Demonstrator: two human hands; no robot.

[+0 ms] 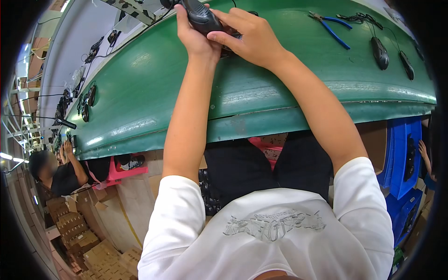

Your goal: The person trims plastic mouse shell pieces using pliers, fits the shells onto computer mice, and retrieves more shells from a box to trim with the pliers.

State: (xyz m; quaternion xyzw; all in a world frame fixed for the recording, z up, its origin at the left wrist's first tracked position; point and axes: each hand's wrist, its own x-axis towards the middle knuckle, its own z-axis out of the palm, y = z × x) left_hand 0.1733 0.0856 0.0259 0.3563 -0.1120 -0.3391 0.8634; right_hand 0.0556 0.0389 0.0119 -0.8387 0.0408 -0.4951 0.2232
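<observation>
A black computer mouse (204,17) is held up over the green worktop near the top edge of the view. My left hand (197,39) is wrapped round it from the left and below, palm side up. From the right, my right hand (254,37) touches its lower end with thumb and fingers. Part of a dark thing shows beneath my right hand, too covered to name. To the right lie blue-handled pliers (335,27), a second black mouse (380,53) and a third one (406,65), with coiled black cables beside them.
The green worktop (261,88) curves across the view. More dark mice and cables (87,101) lie at its left part. A co-worker (65,175) sits at far left. Blue crates (401,158) stand at right, cardboard boxes (79,231) on the floor at lower left.
</observation>
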